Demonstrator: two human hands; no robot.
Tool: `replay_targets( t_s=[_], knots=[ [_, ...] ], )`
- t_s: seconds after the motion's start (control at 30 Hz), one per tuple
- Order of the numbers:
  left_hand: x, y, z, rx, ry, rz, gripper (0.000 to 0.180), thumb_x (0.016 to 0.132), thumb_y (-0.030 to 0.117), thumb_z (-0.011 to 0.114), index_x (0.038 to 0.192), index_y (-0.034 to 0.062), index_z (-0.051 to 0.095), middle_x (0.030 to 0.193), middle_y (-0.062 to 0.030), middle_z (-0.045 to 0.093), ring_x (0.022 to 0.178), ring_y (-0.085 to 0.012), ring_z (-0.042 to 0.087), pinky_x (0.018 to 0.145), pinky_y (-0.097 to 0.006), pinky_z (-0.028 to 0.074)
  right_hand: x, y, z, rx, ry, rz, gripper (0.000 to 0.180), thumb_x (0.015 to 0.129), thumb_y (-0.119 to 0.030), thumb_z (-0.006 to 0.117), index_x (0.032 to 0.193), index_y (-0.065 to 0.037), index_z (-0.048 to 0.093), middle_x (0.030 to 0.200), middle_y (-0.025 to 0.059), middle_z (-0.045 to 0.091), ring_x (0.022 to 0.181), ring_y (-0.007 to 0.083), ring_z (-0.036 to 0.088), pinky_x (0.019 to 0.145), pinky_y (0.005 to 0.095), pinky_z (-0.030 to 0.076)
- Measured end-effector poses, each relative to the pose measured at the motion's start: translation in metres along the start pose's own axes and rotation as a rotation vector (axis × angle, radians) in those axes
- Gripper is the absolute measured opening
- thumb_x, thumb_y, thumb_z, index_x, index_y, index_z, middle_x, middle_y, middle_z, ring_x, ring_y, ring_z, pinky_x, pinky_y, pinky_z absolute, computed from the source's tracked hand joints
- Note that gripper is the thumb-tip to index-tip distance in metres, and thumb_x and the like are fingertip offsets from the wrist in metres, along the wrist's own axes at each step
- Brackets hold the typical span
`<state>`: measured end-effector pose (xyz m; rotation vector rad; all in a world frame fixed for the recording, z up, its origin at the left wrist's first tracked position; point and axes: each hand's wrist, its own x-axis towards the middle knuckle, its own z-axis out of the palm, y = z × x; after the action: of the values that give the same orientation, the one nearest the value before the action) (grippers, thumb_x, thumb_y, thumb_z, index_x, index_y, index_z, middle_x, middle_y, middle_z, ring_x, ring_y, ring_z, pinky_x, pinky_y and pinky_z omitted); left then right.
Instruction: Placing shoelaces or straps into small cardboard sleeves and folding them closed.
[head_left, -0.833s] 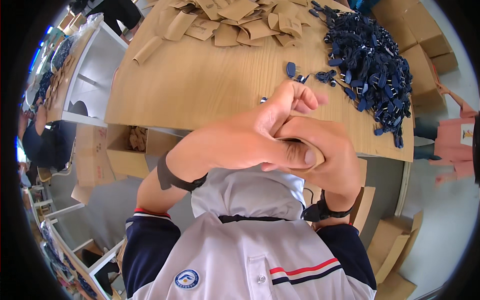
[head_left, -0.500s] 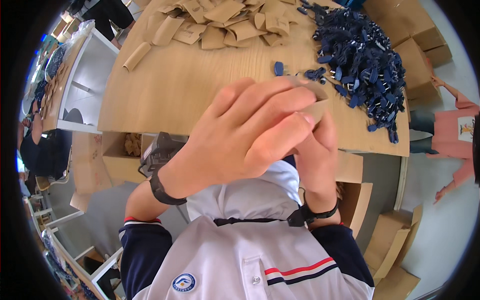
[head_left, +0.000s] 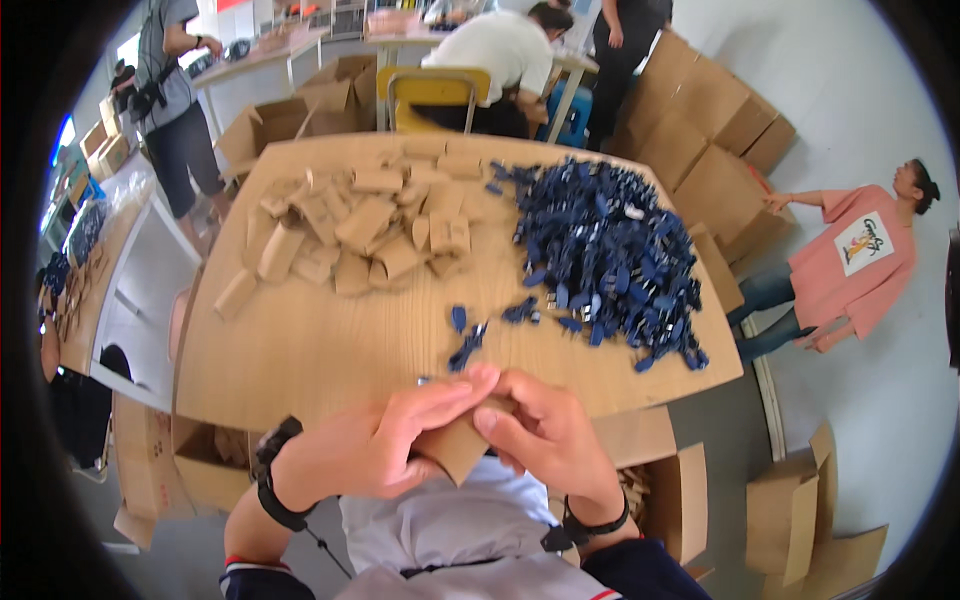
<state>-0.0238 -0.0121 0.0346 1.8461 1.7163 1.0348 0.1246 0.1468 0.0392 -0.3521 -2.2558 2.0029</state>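
Observation:
My left hand and my right hand together hold a small brown cardboard box over the near edge of the round wooden table. Both hands pinch the box's sides, fingers curled over its top. A few loose dark blue items lie on the table just beyond my hands. Farther right spreads a big heap of the same dark blue items. Many small cardboard boxes are piled at the far left of the table.
Open cartons stand below the table edge at left and right. Stacked brown cartons line the far right. A person in a pink shirt stands at right; other people work at the back near a yellow chair.
My hands have dropped from close before the camera to the near table edge, and the whole table with both piles has come into view. They now hold a cardboard box.

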Motion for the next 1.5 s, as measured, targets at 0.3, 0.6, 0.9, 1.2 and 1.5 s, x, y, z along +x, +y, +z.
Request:
replay_targets(
  t_s=[0.3,0.6,0.9,1.2,1.5],
  knots=[
    [0.005,0.004,0.009,0.153,0.570,-0.034,0.024,0.085,0.008,0.068,0.108,0.0028,0.067,0.086,-0.0102,0.065,0.066,-0.0160,0.059,0.059,-0.029,0.048,0.011,0.022,0.000,-0.748,0.341,-0.876,0.023,0.079,0.005,0.063,0.101,0.000,0.062,0.088,0.0118,0.067,0.066,0.0159,0.064,0.053,0.0267,0.052],
    [0.018,0.004,0.016,-0.830,0.518,-0.260,0.018,0.096,0.006,0.054,0.103,-0.0070,0.064,0.086,-0.0092,0.069,0.072,-0.0143,0.068,0.062,-0.021,0.053,0.024,0.007,-0.001,-0.599,0.376,-0.914,0.025,0.081,-0.005,0.069,0.105,0.001,0.063,0.088,0.0113,0.066,0.068,0.0178,0.065,0.049,0.0258,0.049],
    [0.023,-0.006,0.077,-0.197,1.136,-0.024,0.013,0.093,0.000,0.055,0.098,-0.0069,0.065,0.084,-0.0116,0.068,0.076,-0.0126,0.064,0.068,-0.024,0.051,0.027,0.035,0.049,-0.320,0.707,-0.859,0.013,0.083,-0.003,0.071,0.095,0.000,0.065,0.073,0.0087,0.065,0.050,0.0152,0.058,0.045,0.0255,0.045],
    [-0.011,0.013,0.078,-0.546,0.747,-0.253,0.013,0.092,0.009,0.060,0.097,-0.0010,0.067,0.074,-0.0092,0.067,0.064,-0.0170,0.066,0.057,-0.028,0.051,0.004,0.029,0.001,-0.895,0.360,-0.765,0.044,0.065,0.000,0.072,0.108,-0.005,0.066,0.097,0.0091,0.067,0.089,0.0270,0.065,0.072,0.0357,0.053],
    [-0.012,0.016,0.062,-0.541,0.106,-0.255,0.024,0.092,0.013,0.060,0.112,-0.0002,0.063,0.068,-0.0094,0.065,0.059,-0.0203,0.065,0.055,-0.029,0.050,-0.027,0.052,-0.020,-0.198,-0.473,-0.198,0.020,0.075,-0.007,0.074,0.091,0.001,0.066,0.079,0.0140,0.066,0.065,0.0272,0.063,0.060,0.0299,0.051]
  ],
)
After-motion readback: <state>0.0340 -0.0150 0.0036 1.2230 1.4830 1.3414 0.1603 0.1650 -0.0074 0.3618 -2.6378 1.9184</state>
